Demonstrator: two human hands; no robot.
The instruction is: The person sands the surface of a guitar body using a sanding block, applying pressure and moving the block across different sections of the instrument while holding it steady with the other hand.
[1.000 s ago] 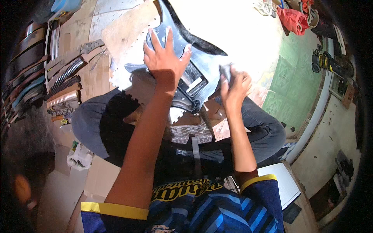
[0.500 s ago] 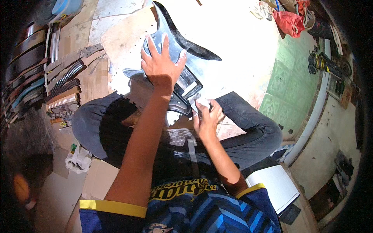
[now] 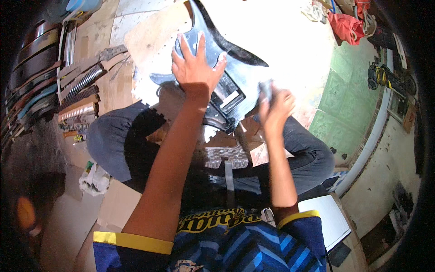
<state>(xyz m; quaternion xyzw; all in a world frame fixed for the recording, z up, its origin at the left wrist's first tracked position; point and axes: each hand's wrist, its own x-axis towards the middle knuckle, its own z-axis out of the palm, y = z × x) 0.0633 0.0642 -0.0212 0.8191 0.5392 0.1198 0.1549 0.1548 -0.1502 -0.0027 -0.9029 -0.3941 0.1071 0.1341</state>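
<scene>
A black electric guitar body (image 3: pixel 244 81), hazed with pale dust, lies over my folded legs, its pointed horn toward the far side. My left hand (image 3: pixel 195 68) rests flat on its face with the fingers spread. Close to that hand, a long rectangular recess (image 3: pixel 232 93) is cut into the body. At the body's right edge my right hand (image 3: pixel 278 109) is closed round a small grey piece of sandpaper (image 3: pixel 265 89); both are smeared by motion. I cannot tell whether the sandpaper touches the edge.
Files and rasps (image 3: pixel 84 81) lie in a row on the left, beside stacked curved dark pieces (image 3: pixel 34 79). A red bag (image 3: pixel 346 28) sits at the far right near green floor tiles (image 3: pixel 346 81). A white box (image 3: pixel 324 222) is by my right elbow.
My right hand, with the sandpaper, has moved from the body's near end rightward and away from me, to its right edge. My left hand stays spread on the guitar body.
</scene>
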